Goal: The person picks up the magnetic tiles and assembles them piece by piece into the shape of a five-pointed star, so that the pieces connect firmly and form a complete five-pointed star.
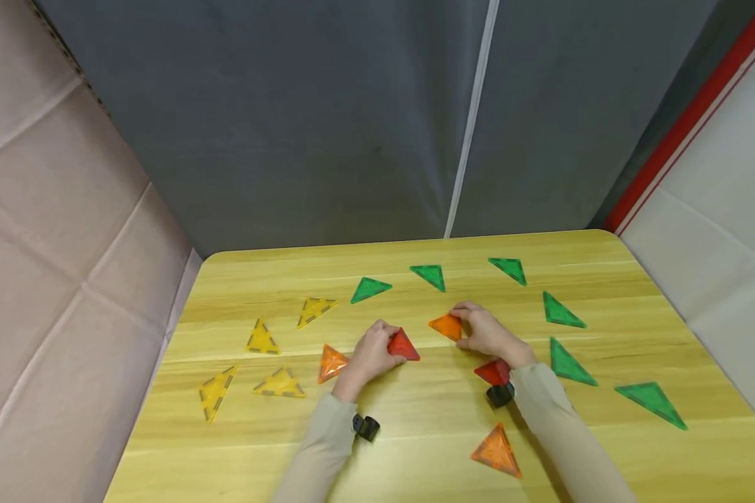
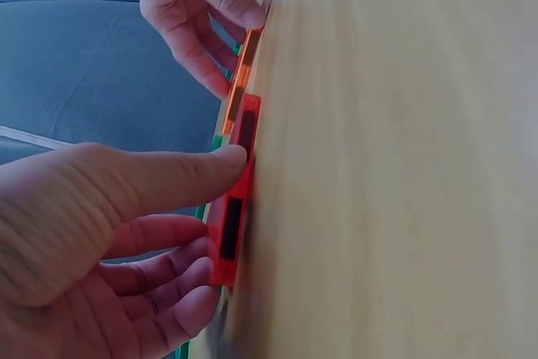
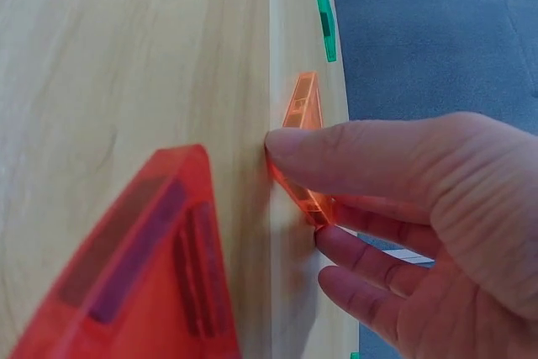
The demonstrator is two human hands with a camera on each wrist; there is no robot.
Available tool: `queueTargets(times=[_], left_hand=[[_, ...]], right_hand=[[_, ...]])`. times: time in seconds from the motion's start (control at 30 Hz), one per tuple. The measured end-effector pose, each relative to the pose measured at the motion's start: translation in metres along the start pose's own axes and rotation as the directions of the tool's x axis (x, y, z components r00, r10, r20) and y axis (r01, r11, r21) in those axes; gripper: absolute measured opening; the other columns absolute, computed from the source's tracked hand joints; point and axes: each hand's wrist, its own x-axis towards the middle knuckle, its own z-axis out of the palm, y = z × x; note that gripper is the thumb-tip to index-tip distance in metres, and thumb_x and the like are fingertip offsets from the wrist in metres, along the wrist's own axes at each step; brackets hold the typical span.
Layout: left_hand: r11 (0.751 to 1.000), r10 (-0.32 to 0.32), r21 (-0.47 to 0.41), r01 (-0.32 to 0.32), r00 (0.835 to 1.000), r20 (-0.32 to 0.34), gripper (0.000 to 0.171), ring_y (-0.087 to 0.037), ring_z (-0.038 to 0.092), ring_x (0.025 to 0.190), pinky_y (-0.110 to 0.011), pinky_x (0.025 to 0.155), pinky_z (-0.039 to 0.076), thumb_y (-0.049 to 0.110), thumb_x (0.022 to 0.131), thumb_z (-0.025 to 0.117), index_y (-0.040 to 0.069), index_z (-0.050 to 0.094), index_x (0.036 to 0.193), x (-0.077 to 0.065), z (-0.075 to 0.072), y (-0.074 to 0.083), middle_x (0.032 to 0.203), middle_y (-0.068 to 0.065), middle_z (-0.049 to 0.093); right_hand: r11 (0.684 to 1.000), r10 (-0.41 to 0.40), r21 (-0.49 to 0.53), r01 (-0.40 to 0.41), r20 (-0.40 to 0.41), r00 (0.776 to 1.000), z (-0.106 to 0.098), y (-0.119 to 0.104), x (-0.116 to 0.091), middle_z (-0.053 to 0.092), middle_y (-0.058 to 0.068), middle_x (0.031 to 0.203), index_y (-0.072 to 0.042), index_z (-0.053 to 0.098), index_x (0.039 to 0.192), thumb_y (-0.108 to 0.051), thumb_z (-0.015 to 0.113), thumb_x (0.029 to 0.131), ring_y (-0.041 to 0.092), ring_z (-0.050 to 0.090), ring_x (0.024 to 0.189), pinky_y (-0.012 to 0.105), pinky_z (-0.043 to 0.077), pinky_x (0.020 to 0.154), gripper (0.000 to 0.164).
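Observation:
In the head view my left hand (image 1: 372, 351) pinches a red triangular magnetic tile (image 1: 405, 346) at the middle of the table. Its thumb lies on the tile's magnet-lined edge in the left wrist view, fingers at the other side. Farther back and to the right, my right hand (image 1: 486, 330) grips an orange triangular tile (image 1: 447, 325) between thumb and fingers. A second red tile (image 1: 492, 372) lies under the right wrist, partly hidden, and looms large in the right wrist view. Another orange tile (image 1: 333, 363) sits beside the left wrist, partly covered by it.
Several yellow triangular tiles (image 1: 279, 383) lie on the left of the wooden table (image 1: 415, 447). Several green ones (image 1: 569, 363) curve along the back and right. One orange tile (image 1: 498, 451) is near the front, left of the right forearm. A grey curtain (image 1: 327, 140) hangs behind.

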Motion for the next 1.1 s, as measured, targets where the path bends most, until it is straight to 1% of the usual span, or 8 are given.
queueTargets(times=[0.17, 0.47, 0.67, 0.73, 0.93, 1.0, 1.1], left_hand=[[1.0, 0.0, 0.002, 0.0, 1.0, 0.026, 0.054, -0.022, 0.055, 0.086, -0.034, 0.077, 0.049, 0.017, 0.074, 0.08, -0.005, 0.06, 0.119, 0.0003, -0.0034, -0.0001, 0.103, -0.012, 0.055], [1.0, -0.01, 0.003, 0.009, 0.999, 0.035, 0.055, -0.021, 0.054, 0.086, -0.033, 0.077, 0.048, 0.014, 0.073, 0.08, -0.004, 0.059, 0.121, 0.0019, -0.004, -0.0001, 0.104, -0.013, 0.055], [1.0, -0.013, 0.007, 0.013, 0.999, 0.043, 0.056, -0.021, 0.054, 0.086, -0.032, 0.076, 0.048, 0.015, 0.074, 0.08, -0.004, 0.058, 0.122, 0.0018, -0.0043, 0.0, 0.105, -0.012, 0.055], [1.0, -0.016, 0.005, 0.016, 0.999, 0.045, 0.057, -0.021, 0.054, 0.087, -0.033, 0.077, 0.048, 0.015, 0.074, 0.08, -0.004, 0.058, 0.122, 0.0014, -0.0047, 0.0003, 0.106, -0.012, 0.055], [1.0, -0.011, 0.008, 0.011, 0.999, 0.046, 0.055, -0.022, 0.055, 0.089, -0.033, 0.077, 0.048, 0.013, 0.074, 0.08, -0.004, 0.058, 0.122, 0.0011, -0.0051, -0.0001, 0.107, -0.013, 0.056], [1.0, -0.011, 0.007, 0.011, 0.999, 0.047, 0.056, -0.021, 0.055, 0.089, -0.033, 0.077, 0.048, 0.013, 0.074, 0.079, -0.004, 0.058, 0.122, 0.0012, -0.0048, -0.0002, 0.107, -0.013, 0.055], [1.0, -0.006, 0.012, 0.006, 0.999, 0.044, 0.056, -0.02, 0.054, 0.086, -0.032, 0.075, 0.047, 0.014, 0.074, 0.08, -0.004, 0.058, 0.122, 0.0009, -0.0051, 0.0003, 0.105, -0.013, 0.055]], right_hand=[[1.0, -0.013, -0.008, 0.013, 0.004, 1.0, -0.001, 0.0002, -0.0004, 0.049, 0.025, 0.127, 0.011, 0.053, 0.123, 0.001, 0.077, 0.073, 0.039, 0.049, 0.113, 0.049, 0.041, 0.096, 0.057], [1.0, -0.027, -0.003, 0.027, 0.017, 0.999, -0.0033, -0.0008, -0.001, 0.049, 0.026, 0.127, 0.012, 0.053, 0.123, 0.006, 0.074, 0.071, 0.04, 0.049, 0.113, 0.049, 0.04, 0.097, 0.056], [0.999, -0.032, -0.026, 0.033, 0.025, 0.999, -0.0046, -0.0019, -0.0007, 0.05, 0.026, 0.126, 0.013, 0.054, 0.121, 0.008, 0.072, 0.073, 0.04, 0.049, 0.114, 0.048, 0.041, 0.096, 0.051], [1.0, -0.022, -0.014, 0.022, 0.032, 0.999, -0.0051, -0.0019, -0.001, 0.05, 0.025, 0.127, 0.012, 0.054, 0.122, 0.01, 0.07, 0.073, 0.04, 0.048, 0.116, 0.049, 0.039, 0.097, 0.051], [0.999, -0.032, -0.014, 0.033, 0.045, 0.998, -0.0067, -0.0001, -0.0017, 0.048, 0.025, 0.131, 0.01, 0.054, 0.123, 0.018, 0.061, 0.07, 0.041, 0.045, 0.119, 0.05, 0.037, 0.099, 0.054], [0.999, -0.031, -0.014, 0.032, 0.042, 0.999, -0.0066, 0.0002, -0.0025, 0.045, 0.026, 0.133, 0.01, 0.053, 0.124, 0.015, 0.063, 0.073, 0.042, 0.046, 0.118, 0.051, 0.038, 0.098, 0.053], [1.0, -0.011, -0.009, 0.011, 0.02, 1.0, -0.0056, 0.0006, -0.0032, 0.044, 0.027, 0.132, 0.01, 0.052, 0.126, 0.004, 0.072, 0.076, 0.04, 0.049, 0.113, 0.049, 0.041, 0.096, 0.054]])
